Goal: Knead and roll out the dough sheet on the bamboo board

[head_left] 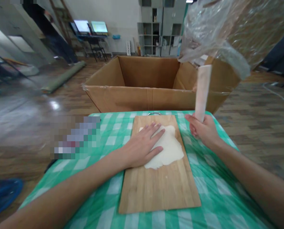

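A flat, irregular sheet of white dough (pixel 169 149) lies on the upper half of a wooden cutting board (pixel 159 190). My left hand (pixel 144 144) rests on the dough's left part, fingers stretched out and slightly spread, hiding some of its edge. To the right of the board, my right hand (pixel 204 128) is wrapped round the lower end of a pale wooden rolling pin (pixel 203 92). The pin points upright, raised above the table and apart from the dough.
A green-and-white checked tablecloth (pixel 108 140) covers the table. Just beyond it stands a large open cardboard box (pixel 123 98), with clear plastic wrap (pixel 211 35) at upper right. A blurred patch is at the table's left edge. A person (pixel 51 35) stands far left.
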{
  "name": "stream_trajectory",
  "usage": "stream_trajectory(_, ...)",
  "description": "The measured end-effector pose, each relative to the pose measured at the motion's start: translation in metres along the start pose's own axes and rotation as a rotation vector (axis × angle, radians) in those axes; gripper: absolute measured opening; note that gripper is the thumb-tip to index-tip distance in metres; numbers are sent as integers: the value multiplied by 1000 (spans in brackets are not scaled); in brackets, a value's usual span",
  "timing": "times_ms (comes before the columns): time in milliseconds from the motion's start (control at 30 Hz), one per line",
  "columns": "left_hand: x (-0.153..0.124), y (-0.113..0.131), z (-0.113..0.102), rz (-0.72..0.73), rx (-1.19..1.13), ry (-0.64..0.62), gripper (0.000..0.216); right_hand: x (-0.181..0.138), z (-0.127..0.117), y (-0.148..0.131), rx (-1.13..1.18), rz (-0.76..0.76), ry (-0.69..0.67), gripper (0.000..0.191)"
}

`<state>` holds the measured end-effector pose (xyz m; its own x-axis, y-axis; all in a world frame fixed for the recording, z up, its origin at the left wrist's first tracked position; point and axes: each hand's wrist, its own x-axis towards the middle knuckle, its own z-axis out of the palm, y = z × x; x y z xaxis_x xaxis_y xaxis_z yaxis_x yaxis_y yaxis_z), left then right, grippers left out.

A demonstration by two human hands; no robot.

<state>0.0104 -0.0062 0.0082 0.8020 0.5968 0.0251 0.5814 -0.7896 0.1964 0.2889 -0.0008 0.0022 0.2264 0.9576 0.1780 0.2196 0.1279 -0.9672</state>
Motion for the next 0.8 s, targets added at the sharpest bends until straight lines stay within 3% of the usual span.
stream_trajectory(167, 2, 5, 8, -21, 22, -6, 72, -13, 7, -8, 371, 56, -92, 51)
stream_trajectory(333, -10, 21, 8, 50, -14, 24, 74, -16, 8, -22, 468, 74, -82, 44)
stream_trajectory(500, -13, 25, 12, 121, -140, 69, 73, 2, 10, -61, 473, 54, -127, 41)
stream_trajectory(633, -12, 23, 9, 214, -203, 80, 74, 16, 46, -85, 515, 22, -207, 39)
stream_trajectory(800, -9, 23, 1, 300, -174, 96, 68, 19, 94, -66, 580, 30, -268, 43)
